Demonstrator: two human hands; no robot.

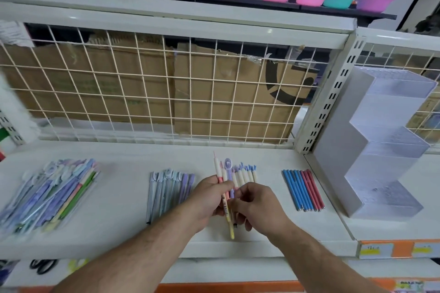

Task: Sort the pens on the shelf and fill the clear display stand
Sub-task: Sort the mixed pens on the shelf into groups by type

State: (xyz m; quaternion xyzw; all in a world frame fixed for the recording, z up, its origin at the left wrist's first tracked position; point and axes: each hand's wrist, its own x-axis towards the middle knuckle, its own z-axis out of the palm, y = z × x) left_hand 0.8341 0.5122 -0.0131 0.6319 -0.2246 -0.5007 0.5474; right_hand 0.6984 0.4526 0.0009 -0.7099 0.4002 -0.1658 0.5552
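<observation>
We've got both hands over the white shelf (pixel 123 197). Our left hand (pixel 209 200) is closed around a small bunch of pens (pixel 225 188), and our right hand (pixel 258 204) pinches at the same bunch from the other side. The blue and pink pens (pixel 303 190) lie in a row just right of it, and further right stands the clear display stand (pixel 385 150). A messy pen pile (pixel 52 192) sits well left of our left hand.

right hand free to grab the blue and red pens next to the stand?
Probably not yet. The right hand is busy with the left hand on a bunch of pens. The path itself looks open: the blue and red pens lie just to its right, uncovered.
</observation>
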